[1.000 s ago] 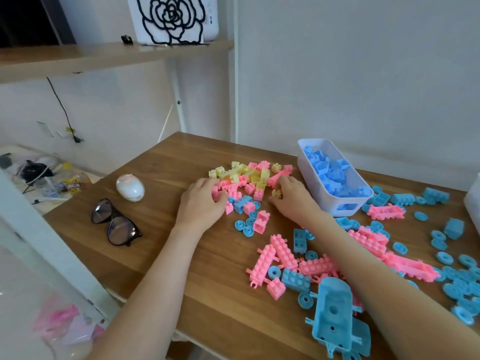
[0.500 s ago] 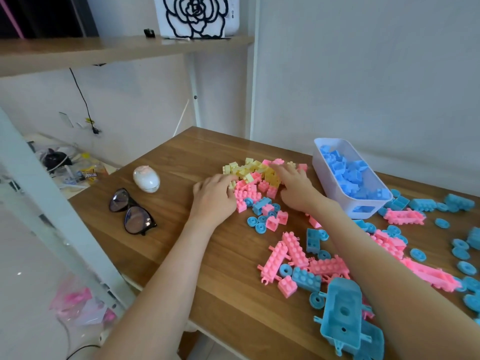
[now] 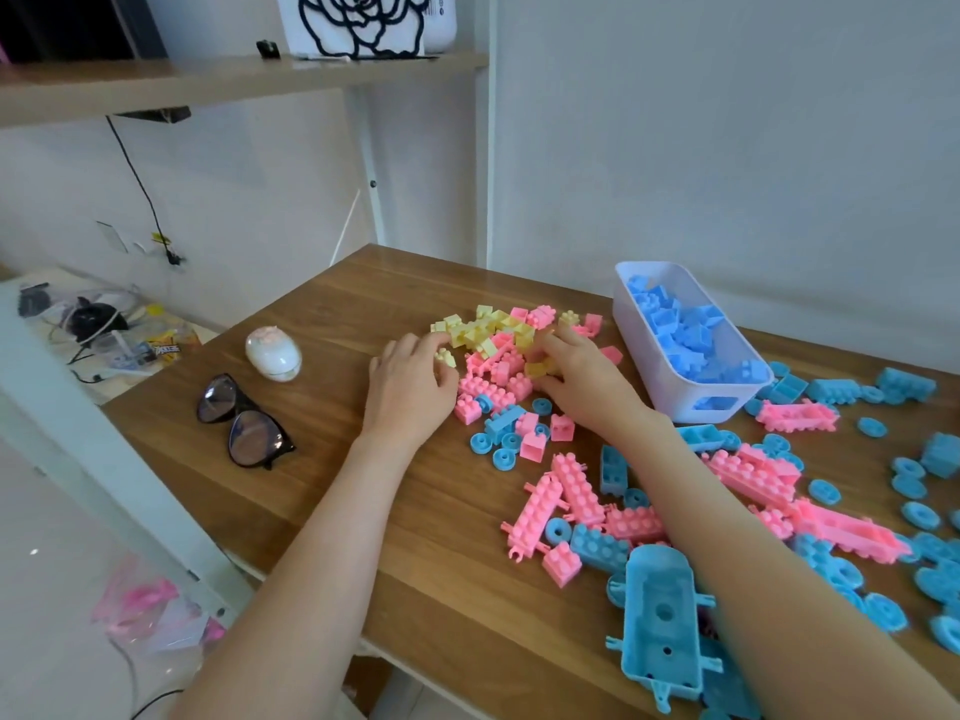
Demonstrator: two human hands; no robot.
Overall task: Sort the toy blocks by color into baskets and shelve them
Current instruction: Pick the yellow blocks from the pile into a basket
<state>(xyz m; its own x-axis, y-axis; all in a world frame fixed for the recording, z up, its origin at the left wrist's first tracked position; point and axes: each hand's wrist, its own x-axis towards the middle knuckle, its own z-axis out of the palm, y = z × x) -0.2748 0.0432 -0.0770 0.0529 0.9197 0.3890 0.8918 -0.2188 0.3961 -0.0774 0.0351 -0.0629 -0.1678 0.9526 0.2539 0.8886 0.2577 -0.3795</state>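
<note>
A pile of small yellow blocks mixed with pink blocks lies mid-table. My left hand rests at the pile's left edge, its fingertips curled around one small yellow block. On the pile's right side, my right hand has its fingers closed over a few yellow blocks. A white basket holding blue blocks stands just right of my right hand. Long pink bricks and blue wheels lie nearer to me.
Glasses and a white egg-shaped object lie on the table's left part. A large blue toy chassis sits at the near edge under my right forearm. More pink and blue pieces spread to the right. A wooden shelf runs above.
Both hands have shifted a little deeper into the yellow and pink pile and closed their fingers on yellow blocks. The basket and the loose pieces have stayed put.
</note>
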